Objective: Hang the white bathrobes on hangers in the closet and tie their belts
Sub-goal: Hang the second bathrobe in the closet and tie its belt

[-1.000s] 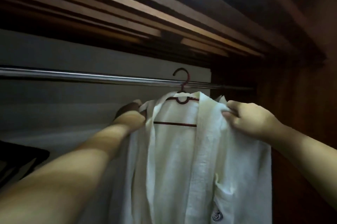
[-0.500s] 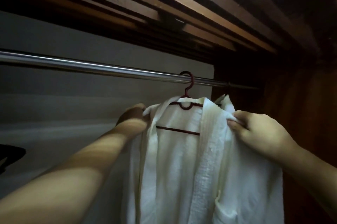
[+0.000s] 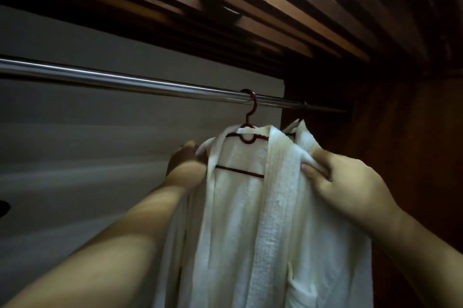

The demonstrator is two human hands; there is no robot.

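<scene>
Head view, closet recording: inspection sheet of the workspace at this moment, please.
Surface: nothing seen; only a pale grey back wall.
Job's things: white terry bathrobe on dark red plastic hanger, hooked over chrome metal rail; belt not made out.
Clutter: second white garment partly visible behind.
Grippers: left hand grips robe's shoulder; right hand pinches the other shoulder.
Cables: nothing seen.
Surroundings: dark wooden closet frame.

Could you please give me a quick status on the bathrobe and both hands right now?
Left hand grips left shoulder of bathrobe; right hand pinches right shoulder. Red hanger hooked on closet rod. Belt not visible. Nothing blocking.
</scene>
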